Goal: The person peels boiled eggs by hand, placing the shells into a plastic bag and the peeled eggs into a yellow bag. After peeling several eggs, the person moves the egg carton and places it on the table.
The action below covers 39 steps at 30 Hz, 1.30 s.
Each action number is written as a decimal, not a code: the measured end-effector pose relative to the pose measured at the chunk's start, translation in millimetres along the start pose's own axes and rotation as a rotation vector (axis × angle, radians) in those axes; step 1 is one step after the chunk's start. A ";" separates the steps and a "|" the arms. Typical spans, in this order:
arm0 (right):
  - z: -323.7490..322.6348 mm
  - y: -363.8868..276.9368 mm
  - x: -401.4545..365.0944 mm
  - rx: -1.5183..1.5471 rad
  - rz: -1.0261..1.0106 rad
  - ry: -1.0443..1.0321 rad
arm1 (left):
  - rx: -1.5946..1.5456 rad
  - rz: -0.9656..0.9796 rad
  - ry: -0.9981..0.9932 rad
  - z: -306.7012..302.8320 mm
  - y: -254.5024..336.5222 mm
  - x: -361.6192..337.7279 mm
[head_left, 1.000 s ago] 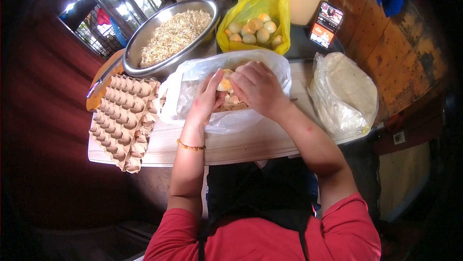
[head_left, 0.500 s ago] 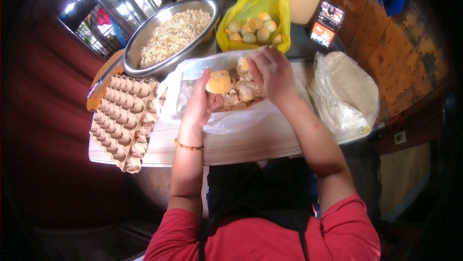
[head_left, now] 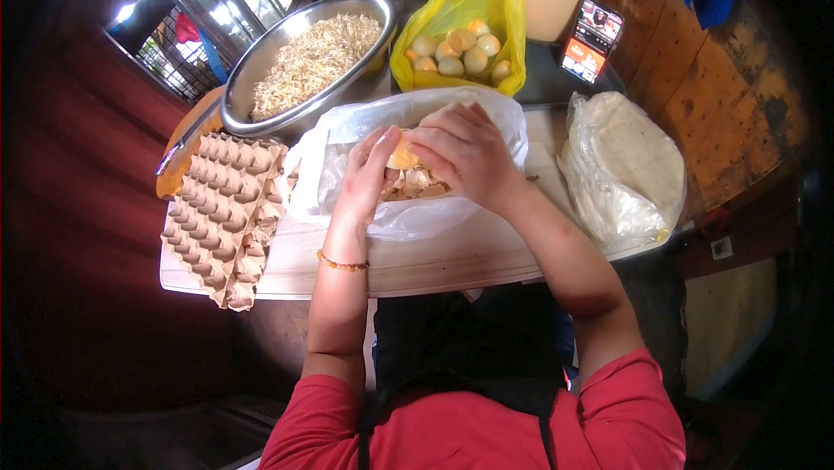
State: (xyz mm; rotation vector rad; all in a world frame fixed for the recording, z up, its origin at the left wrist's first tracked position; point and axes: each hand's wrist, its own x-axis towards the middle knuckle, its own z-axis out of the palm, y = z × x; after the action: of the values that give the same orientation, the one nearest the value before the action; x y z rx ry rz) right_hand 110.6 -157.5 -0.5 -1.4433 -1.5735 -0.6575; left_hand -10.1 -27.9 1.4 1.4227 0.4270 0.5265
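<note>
Over a white plastic bag [head_left: 408, 225] of broken eggshells [head_left: 415, 185], both hands meet around a yellowish egg [head_left: 403, 155]. My left hand [head_left: 372, 170] grips the egg from its left side, thumb and fingers curled round it. My right hand [head_left: 465, 153] has its fingers bent at the egg's right side; whether they pinch a bit of shell is hidden. Behind the shells, a yellow plastic bag [head_left: 512, 27] holds several whole eggs [head_left: 450, 50].
Stacked egg cartons [head_left: 221, 209] lie at the table's left. Behind them stands a metal bowl [head_left: 236, 92] of bean sprouts [head_left: 317, 57]. A wrapped pale bag [head_left: 625, 166] sits on the right, a phone [head_left: 591, 40] behind it. A large tub [head_left: 556, 1] stands at the back.
My right hand has come down and left from above the shells onto the egg. My left hand has turned its fingers further round the egg.
</note>
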 end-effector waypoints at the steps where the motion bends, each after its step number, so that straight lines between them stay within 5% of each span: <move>1: -0.1 0.0 0.3 -0.038 -0.018 0.000 | 0.009 0.005 -0.024 -1.7 -2.1 1.2; 12: 2.9 3.2 0.0 -0.008 0.160 0.144 | -0.140 -0.073 -0.019 -1.7 -1.1 0.3; 27: -0.2 -2.2 1.8 0.186 0.153 -0.039 | -0.039 -0.055 -0.018 -1.2 -1.4 0.8; 32: -2.1 -8.5 4.8 0.102 0.131 0.068 | -0.303 -0.153 0.027 -2.8 -0.2 3.2; 39: 11.1 -8.2 -2.6 0.173 0.233 -0.032 | -0.302 -0.122 0.032 -2.2 4.7 5.3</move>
State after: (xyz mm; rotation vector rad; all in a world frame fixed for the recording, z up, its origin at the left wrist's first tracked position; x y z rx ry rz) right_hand 99.8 -151.0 -6.5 -1.4828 -1.4211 -0.3556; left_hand -7.5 -22.7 6.1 1.0924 0.4370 0.4927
